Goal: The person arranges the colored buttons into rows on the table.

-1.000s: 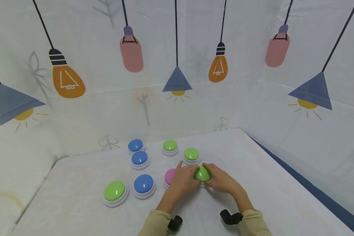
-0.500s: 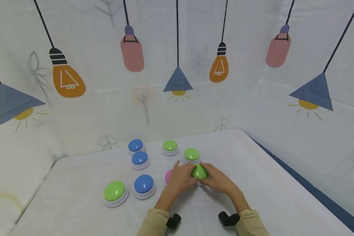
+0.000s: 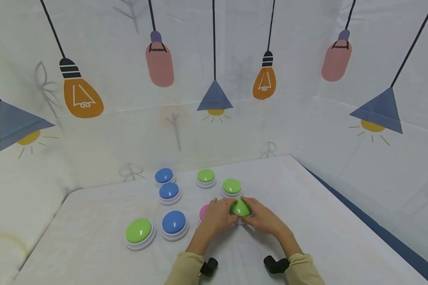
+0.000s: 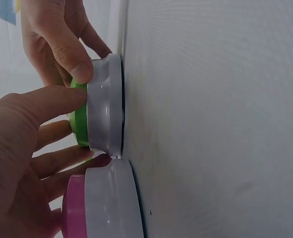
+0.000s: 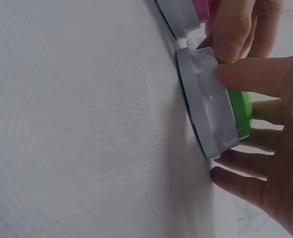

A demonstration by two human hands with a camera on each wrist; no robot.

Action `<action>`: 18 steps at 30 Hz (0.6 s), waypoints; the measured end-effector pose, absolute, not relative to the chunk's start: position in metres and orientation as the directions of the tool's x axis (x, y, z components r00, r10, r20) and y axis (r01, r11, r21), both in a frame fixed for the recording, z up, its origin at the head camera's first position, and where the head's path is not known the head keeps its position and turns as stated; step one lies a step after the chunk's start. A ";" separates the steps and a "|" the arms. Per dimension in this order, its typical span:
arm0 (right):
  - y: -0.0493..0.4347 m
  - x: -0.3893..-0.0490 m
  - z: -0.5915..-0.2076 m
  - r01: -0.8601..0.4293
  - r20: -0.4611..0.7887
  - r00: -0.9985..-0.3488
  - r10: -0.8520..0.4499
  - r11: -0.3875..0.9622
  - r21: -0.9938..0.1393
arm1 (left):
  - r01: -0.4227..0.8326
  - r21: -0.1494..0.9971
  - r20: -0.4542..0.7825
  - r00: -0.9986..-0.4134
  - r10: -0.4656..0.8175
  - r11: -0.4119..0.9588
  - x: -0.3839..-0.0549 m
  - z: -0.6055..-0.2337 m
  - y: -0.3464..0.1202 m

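Both hands hold one green push button (image 3: 241, 207) with a white base, right of the table's middle. My left hand (image 3: 218, 215) grips its left side and my right hand (image 3: 265, 216) its right, thumbs at the near side and fingers at the far side. In the left wrist view, the white base (image 4: 105, 106) appears to sit on the table. A pink push button (image 3: 203, 213) stands just left of the green one, partly hidden by my left hand. In the right wrist view, the green button's base (image 5: 206, 101) and the pink button's base (image 5: 180, 17) are close together.
Behind the held button stand two green buttons (image 3: 232, 186), (image 3: 205, 175). To the left are three blue buttons, the nearest blue button (image 3: 173, 222) beside another green button (image 3: 138, 230). A white table (image 3: 92, 221) meets a printed cloth wall (image 3: 185, 146) at the back.
Both hands have slid the green button slightly left, closer to the pink one. During the last half second they have hardly moved. The other buttons stay where they were.
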State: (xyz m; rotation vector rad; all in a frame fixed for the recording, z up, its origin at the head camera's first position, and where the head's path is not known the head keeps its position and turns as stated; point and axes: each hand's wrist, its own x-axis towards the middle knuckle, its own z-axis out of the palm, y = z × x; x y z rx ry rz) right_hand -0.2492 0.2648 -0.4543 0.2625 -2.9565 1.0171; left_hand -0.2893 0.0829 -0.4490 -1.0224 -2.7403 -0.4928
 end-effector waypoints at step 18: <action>0.262 -0.266 -0.441 -0.214 0.123 -0.977 -0.176 0.737 -0.642 | 0.626 0.350 0.261 -0.780 0.569 0.697 -0.307 -0.432 0.071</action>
